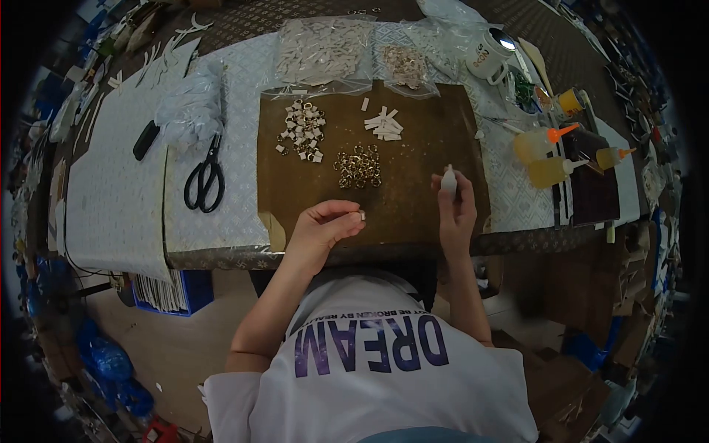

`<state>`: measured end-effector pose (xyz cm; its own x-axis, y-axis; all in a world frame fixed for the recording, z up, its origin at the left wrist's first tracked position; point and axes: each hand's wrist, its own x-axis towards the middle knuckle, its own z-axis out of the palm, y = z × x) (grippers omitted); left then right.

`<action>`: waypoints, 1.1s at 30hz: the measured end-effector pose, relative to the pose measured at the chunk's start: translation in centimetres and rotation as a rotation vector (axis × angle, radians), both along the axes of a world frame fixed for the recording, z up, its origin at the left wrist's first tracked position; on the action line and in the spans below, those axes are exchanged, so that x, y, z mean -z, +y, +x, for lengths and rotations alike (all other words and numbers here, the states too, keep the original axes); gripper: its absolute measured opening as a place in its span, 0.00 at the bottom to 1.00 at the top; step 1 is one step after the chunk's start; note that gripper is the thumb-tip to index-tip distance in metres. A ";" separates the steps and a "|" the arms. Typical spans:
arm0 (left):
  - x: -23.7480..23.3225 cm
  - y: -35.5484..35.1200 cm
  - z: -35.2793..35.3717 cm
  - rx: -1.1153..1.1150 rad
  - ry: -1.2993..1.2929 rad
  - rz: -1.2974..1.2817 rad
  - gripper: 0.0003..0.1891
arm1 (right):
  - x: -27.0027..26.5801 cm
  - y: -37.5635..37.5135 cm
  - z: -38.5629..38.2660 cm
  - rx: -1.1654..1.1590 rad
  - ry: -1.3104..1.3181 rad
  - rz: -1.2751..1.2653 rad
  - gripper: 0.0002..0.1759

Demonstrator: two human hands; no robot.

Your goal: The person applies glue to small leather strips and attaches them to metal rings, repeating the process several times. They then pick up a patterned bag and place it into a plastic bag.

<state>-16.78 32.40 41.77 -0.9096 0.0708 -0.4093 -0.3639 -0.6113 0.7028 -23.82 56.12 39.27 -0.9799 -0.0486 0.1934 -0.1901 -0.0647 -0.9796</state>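
Note:
My left hand (325, 229) is closed in a pinch above the near edge of the brown work mat (428, 133). Between its thumb and finger is a small ring with a white strip (362, 215), mostly covered by the fingertips. On the mat's right side my right hand (459, 207) is wrapped round a small white bottle (449, 181), tip upward. Farther in lie a pile of loose metal rings (359, 167), a heap of short white strips (384, 125), and a pile of rings fitted with white strips (303, 129).
Black scissors (204, 184) lie left of the mat, near a bundled plastic bag (188, 111). Bags of strips (325, 50) and rings (403, 65) line the back. At right stand a white mug (490, 57) and yellow squeeze bottles (545, 171).

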 end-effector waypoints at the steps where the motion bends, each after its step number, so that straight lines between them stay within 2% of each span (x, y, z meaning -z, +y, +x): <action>1: -0.3 0.1 0.0 -0.021 -0.003 0.007 0.11 | -1.7 -0.2 1.1 -0.051 0.003 0.075 0.20; 2: -0.6 0.1 0.0 -0.041 -0.005 0.013 0.11 | -3.1 -0.5 1.9 -0.099 0.006 0.150 0.19; 3: -0.7 0.1 0.1 -0.048 -0.005 0.011 0.11 | -3.9 -0.9 2.4 -0.106 0.139 0.234 0.19; 6: -1.0 0.1 0.1 -0.061 0.005 -0.003 0.12 | -5.7 -1.6 3.8 -0.184 0.093 0.311 0.20; 13: -1.4 0.3 0.3 -0.093 0.033 -0.057 0.10 | -7.2 -2.9 4.3 -0.187 0.299 0.476 0.20; 23: -1.2 0.0 0.4 -0.084 0.042 -0.082 0.11 | -7.2 -3.5 4.0 -0.217 0.282 0.516 0.20; 33: -1.1 0.2 0.2 -0.073 0.166 -0.303 0.08 | -7.4 -3.8 4.1 -0.253 0.296 0.591 0.20</action>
